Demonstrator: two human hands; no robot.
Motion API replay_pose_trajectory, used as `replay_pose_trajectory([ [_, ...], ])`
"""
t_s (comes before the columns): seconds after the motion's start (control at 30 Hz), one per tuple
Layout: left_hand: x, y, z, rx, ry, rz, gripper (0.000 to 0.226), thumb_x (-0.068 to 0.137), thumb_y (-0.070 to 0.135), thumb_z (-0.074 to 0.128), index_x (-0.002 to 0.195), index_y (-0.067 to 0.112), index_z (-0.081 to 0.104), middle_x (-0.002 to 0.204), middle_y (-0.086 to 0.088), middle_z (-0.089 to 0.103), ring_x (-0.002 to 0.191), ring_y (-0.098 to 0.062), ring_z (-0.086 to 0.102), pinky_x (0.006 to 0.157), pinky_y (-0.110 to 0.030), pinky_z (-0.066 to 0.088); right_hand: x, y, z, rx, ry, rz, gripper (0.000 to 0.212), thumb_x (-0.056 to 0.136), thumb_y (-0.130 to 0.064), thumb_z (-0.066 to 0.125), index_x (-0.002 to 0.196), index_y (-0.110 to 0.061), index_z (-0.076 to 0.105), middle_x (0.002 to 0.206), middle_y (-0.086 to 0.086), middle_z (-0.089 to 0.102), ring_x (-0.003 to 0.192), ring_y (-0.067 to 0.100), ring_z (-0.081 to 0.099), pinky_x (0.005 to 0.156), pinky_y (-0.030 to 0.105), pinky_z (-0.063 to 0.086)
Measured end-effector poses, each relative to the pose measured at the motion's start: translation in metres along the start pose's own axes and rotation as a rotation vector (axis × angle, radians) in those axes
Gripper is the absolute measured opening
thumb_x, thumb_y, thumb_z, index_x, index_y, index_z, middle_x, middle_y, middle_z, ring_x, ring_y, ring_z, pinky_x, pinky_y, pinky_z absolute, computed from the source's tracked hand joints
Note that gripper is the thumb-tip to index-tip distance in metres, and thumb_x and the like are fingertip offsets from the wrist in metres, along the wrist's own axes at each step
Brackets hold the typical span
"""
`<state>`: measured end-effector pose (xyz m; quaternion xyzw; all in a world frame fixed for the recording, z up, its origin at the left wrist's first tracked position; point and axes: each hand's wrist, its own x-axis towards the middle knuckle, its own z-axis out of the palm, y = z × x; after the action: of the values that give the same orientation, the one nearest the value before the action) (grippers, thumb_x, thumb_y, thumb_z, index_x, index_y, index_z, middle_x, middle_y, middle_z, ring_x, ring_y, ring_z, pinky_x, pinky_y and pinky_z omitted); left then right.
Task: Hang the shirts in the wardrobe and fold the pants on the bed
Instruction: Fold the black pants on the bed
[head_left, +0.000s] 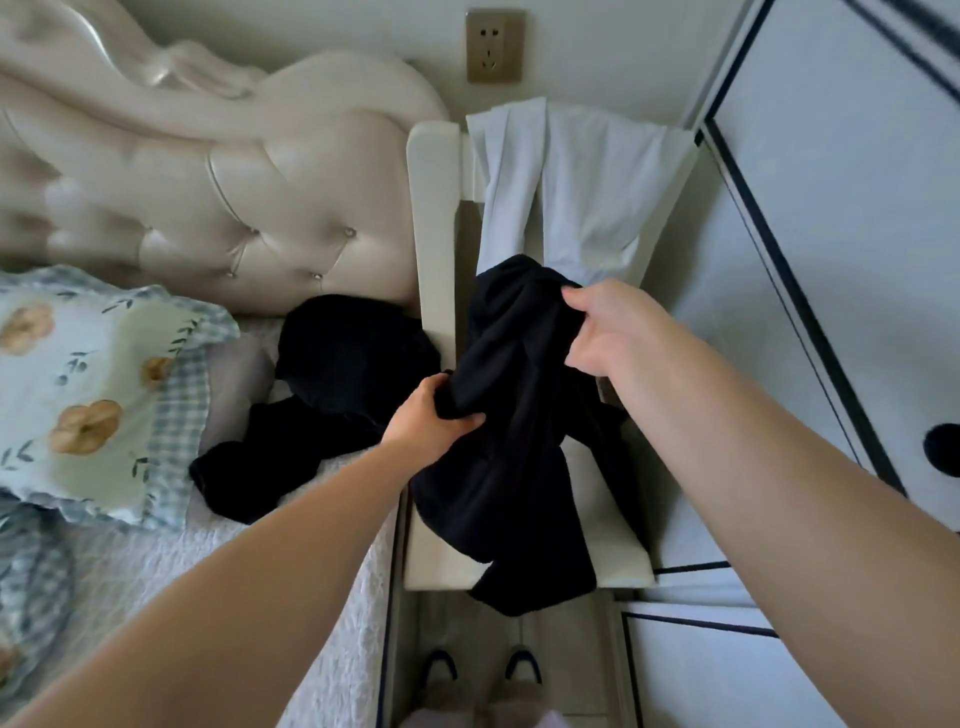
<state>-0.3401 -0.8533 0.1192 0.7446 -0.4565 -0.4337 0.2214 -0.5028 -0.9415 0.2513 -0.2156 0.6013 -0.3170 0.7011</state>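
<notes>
Head cam, quick rundown. Left fingers (467, 421) are curled tight round a bunched fold of the crumpled black fabric garment (519, 467). Right fingers (576, 304) pinch its upper edge, so left hand (431, 415) and right hand (613, 332) both have a proper hold. Can't tell if it's a shirt or pants tbh, too scrunched. It's over the cream padded chair (434, 208) between bed and wardrobe, lower end hanging off the seat front.

Risks imo: lift w/o gathering that tail and it could drag on the floor or catch the seat edge. It also overlaps the bottom of the pale blue garment (571, 197) draped on the chair back, so a yank might pull that down too.

Storage: white wardrobe w/ dark trim (831, 208) looks shut, contents hidden. A second black garment (332, 364) lies on the white quilted bed (182, 561).
</notes>
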Motion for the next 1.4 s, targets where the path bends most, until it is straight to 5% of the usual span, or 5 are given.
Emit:
replay_pose_trajectory([
  [0.2,-0.003,0.024,-0.018,0.024,0.05,-0.009,0.01,0.094,0.022,0.053,0.102,0.023,0.059,0.101,-0.007,0.065,0.09,-0.025,0.061,0.07,-0.027,0.045,-0.023,-0.027,-0.015,0.109,-0.008,-0.061,0.016,0.097,-0.008,0.046,0.107,-0.004,0.057,0.113,0.013,0.063,0.098,0.028,0.062,0.078,0.041,0.049],
  [0.5,-0.013,0.065,-0.045,-0.351,0.107,0.025,0.031,0.09,-0.005,0.036,0.099,0.009,0.062,0.071,-0.006,0.055,0.061,-0.017,0.049,0.051,-0.024,0.035,0.011,0.049,-0.079,-0.425,0.298,-0.038,0.037,0.097,-0.005,0.04,0.131,0.007,0.044,0.135,0.024,0.048,0.124,0.036,0.047,0.102,0.042,0.042],
  [0.9,-0.046,0.059,-0.027,-0.416,-0.153,0.094,0.036,0.093,-0.003,0.038,0.097,0.021,0.065,0.062,0.007,0.066,0.05,-0.003,0.061,0.045,-0.014,0.045,-0.017,0.059,-0.038,-0.743,-0.212,-0.389,0.029,0.085,-0.048,0.061,0.108,-0.033,0.053,0.107,-0.015,0.059,0.089,-0.005,0.055,0.067,0.012,0.037],
  [1.27,-0.066,0.054,-0.042,-0.28,-0.244,0.202,0.05,0.084,-0.015,0.045,0.117,0.022,0.05,0.116,0.001,0.057,0.109,-0.014,0.054,0.094,-0.026,0.044,-0.033,0.044,-0.024,-1.039,-0.156,-0.689,0.02,0.084,-0.029,0.065,0.069,-0.033,0.052,0.075,-0.014,0.058,0.075,0.006,0.056,0.062,0.019,0.041],
  [1.4,-0.068,0.08,-0.057,-0.265,-0.286,0.197,0.042,0.091,0.023,0.059,0.128,0.037,0.045,0.122,0.018,0.051,0.104,0.005,0.053,0.088,-0.017,0.036,-0.041,0.035,-0.025,-1.211,-0.202,-0.813,0.003,0.084,-0.026,0.066,0.084,-0.026,0.063,0.08,-0.01,0.063,0.079,0.012,0.059,0.068,0.024,0.046],
])
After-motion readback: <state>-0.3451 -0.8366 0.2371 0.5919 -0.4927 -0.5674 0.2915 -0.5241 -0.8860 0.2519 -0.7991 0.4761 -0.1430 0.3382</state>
